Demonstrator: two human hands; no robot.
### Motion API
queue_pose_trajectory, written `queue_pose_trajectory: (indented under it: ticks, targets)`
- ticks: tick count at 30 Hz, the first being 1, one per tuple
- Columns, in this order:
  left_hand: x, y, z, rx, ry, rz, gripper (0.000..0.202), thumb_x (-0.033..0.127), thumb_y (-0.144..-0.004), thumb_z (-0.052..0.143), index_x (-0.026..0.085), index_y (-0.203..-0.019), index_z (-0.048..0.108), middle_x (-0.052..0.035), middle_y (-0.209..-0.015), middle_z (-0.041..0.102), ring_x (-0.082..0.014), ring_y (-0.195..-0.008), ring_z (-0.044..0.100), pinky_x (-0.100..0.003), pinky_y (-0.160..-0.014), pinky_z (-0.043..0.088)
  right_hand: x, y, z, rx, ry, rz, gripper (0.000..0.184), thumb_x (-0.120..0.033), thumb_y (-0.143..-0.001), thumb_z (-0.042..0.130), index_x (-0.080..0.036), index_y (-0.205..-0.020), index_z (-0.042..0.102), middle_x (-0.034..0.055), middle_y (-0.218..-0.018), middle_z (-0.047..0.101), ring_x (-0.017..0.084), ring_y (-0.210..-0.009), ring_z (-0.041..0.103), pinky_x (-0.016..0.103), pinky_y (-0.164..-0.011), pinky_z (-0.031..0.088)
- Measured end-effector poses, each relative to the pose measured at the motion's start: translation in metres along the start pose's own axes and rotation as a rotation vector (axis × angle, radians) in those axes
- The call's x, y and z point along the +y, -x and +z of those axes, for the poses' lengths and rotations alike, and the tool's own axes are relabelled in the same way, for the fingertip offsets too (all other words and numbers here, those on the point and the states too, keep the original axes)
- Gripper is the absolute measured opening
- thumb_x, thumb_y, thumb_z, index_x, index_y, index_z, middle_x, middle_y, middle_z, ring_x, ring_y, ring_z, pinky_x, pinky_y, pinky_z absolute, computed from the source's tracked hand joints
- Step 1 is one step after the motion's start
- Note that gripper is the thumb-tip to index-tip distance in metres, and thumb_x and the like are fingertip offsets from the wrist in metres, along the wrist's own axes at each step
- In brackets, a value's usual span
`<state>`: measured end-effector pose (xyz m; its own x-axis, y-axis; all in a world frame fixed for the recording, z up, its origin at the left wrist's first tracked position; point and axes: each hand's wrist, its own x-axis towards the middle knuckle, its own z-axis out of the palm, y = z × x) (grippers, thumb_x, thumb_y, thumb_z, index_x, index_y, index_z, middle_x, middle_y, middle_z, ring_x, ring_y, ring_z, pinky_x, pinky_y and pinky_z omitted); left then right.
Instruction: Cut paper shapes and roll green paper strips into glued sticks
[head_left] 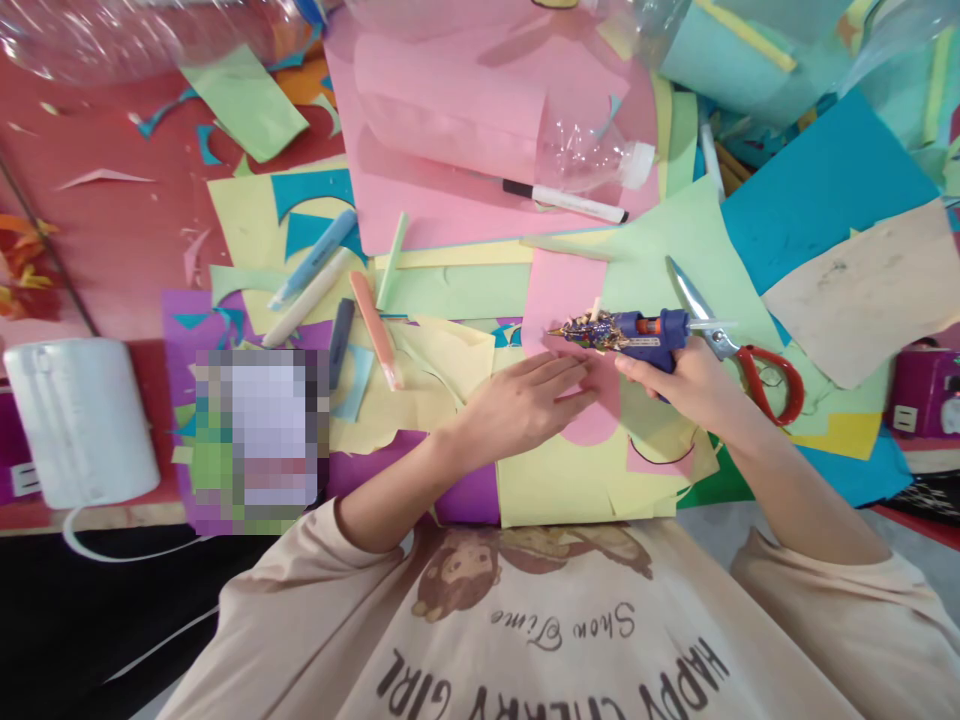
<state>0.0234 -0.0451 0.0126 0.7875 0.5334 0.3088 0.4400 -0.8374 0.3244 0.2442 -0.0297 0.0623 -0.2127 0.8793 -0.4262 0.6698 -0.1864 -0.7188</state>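
In my right hand (697,385) is a blue hot glue gun (656,350), my fingers wrapped round its grip. Its nozzle points left, crusted with dried bits, and a clear glue stick juts from the back. Beneath it lies a pink paper strip (566,285) with a rounded near end. My left hand (529,400) rests on this strip, fingers stretched out and lying flat just below the nozzle. Whether glue has come out is too small to tell. Scissors (772,385) with red handles lie to the right, touching or close behind my right hand.
A pink-wrapped plastic bottle (465,105) lies at the back, beside a black-and-white marker (574,200). Several pens lie left around an orange marker (373,325). Blue paper (832,190) covers the right. A white case (82,420) stands at far left.
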Motion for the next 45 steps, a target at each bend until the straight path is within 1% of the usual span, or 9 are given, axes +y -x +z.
queue_pose_trajectory:
  ticks: [4, 7, 12, 16, 22, 27, 34, 39, 45]
  targets:
    - [0.000, 0.001, 0.000, -0.005, 0.016, -0.007, 0.019, 0.012, -0.088, 0.053, 0.016, -0.105, 0.061, -0.0107, -0.117, 0.065, -0.0239, -0.114, 0.060, -0.038, -0.095, 0.053, -0.001, -0.001, 0.000, -0.009, -0.004, -0.009, 0.030, -0.052, -0.083, 0.057, -0.023, -0.075, 0.060, -0.0039, -0.048, 0.046, 0.013, -0.048, 0.047, 0.028, -0.050, 0.036]
    - [0.000, 0.001, 0.001, -0.016, 0.010, -0.013, 0.020, 0.013, -0.088, 0.053, 0.017, -0.106, 0.061, -0.0092, -0.117, 0.065, -0.0228, -0.116, 0.059, -0.038, -0.097, 0.052, -0.001, -0.001, 0.001, -0.015, -0.004, -0.019, 0.031, -0.052, -0.084, 0.056, -0.022, -0.074, 0.060, -0.0038, -0.049, 0.047, 0.013, -0.049, 0.047, 0.027, -0.049, 0.036]
    - [0.000, 0.001, 0.002, -0.004, -0.010, -0.011, 0.021, 0.014, -0.088, 0.053, 0.018, -0.107, 0.061, -0.0075, -0.117, 0.065, -0.0219, -0.114, 0.060, -0.036, -0.097, 0.052, -0.001, -0.001, 0.001, -0.015, 0.016, -0.006, 0.031, -0.052, -0.084, 0.056, -0.023, -0.074, 0.060, -0.0031, -0.049, 0.047, 0.015, -0.053, 0.051, 0.028, -0.052, 0.036]
    - [0.000, 0.001, 0.001, -0.012, -0.010, -0.009, 0.021, 0.013, -0.088, 0.053, 0.017, -0.107, 0.062, -0.0077, -0.118, 0.065, -0.0229, -0.115, 0.059, -0.036, -0.098, 0.051, -0.001, 0.000, 0.000, -0.011, 0.024, -0.003, 0.031, -0.052, -0.084, 0.056, -0.023, -0.072, 0.058, -0.0037, -0.047, 0.044, 0.015, -0.050, 0.048, 0.028, -0.050, 0.034]
    - [-0.001, 0.001, 0.000, 0.014, -0.033, 0.016, 0.021, 0.013, -0.087, 0.054, 0.018, -0.106, 0.062, -0.0083, -0.119, 0.065, -0.0221, -0.114, 0.061, -0.037, -0.096, 0.053, 0.000, 0.003, -0.001, 0.013, 0.001, -0.015, 0.028, -0.050, -0.085, 0.056, -0.024, -0.077, 0.061, -0.0019, -0.052, 0.050, 0.016, -0.053, 0.051, 0.029, -0.052, 0.036]
    - [-0.002, 0.001, -0.001, 0.045, -0.054, 0.049, 0.022, 0.011, -0.086, 0.054, 0.017, -0.106, 0.063, -0.0104, -0.121, 0.066, -0.0217, -0.116, 0.060, -0.037, -0.096, 0.053, 0.007, 0.004, -0.002, 0.020, 0.005, -0.004, 0.029, -0.051, -0.084, 0.056, -0.024, -0.076, 0.061, -0.0023, -0.050, 0.047, 0.016, -0.051, 0.048, 0.029, -0.052, 0.036]
    - [-0.002, 0.000, -0.002, 0.046, -0.041, 0.065, 0.020, 0.013, -0.086, 0.056, 0.017, -0.104, 0.064, -0.0081, -0.116, 0.068, -0.0225, -0.114, 0.062, -0.038, -0.097, 0.054, 0.013, 0.006, -0.006, 0.040, 0.023, 0.022, 0.031, -0.051, -0.083, 0.057, -0.023, -0.072, 0.057, -0.0037, -0.049, 0.048, 0.014, -0.049, 0.048, 0.028, -0.051, 0.037]
    - [-0.002, -0.001, -0.003, 0.057, -0.052, 0.065, 0.021, 0.015, -0.087, 0.055, 0.016, -0.107, 0.063, -0.0109, -0.118, 0.067, -0.0215, -0.114, 0.062, -0.036, -0.096, 0.054, 0.016, 0.008, -0.008, 0.038, 0.014, 0.031, 0.033, -0.051, -0.083, 0.057, -0.021, -0.068, 0.053, -0.0043, -0.049, 0.049, 0.012, -0.048, 0.049, 0.027, -0.051, 0.038]
    - [-0.002, -0.001, -0.002, 0.034, -0.039, 0.059, 0.022, 0.016, -0.088, 0.054, 0.016, -0.109, 0.062, -0.0120, -0.121, 0.066, -0.0209, -0.115, 0.062, -0.037, -0.097, 0.053, 0.015, 0.009, -0.011, 0.057, 0.046, 0.074, 0.038, -0.054, -0.082, 0.056, -0.021, -0.064, 0.049, -0.0033, -0.050, 0.050, 0.012, -0.048, 0.049, 0.026, -0.049, 0.037]
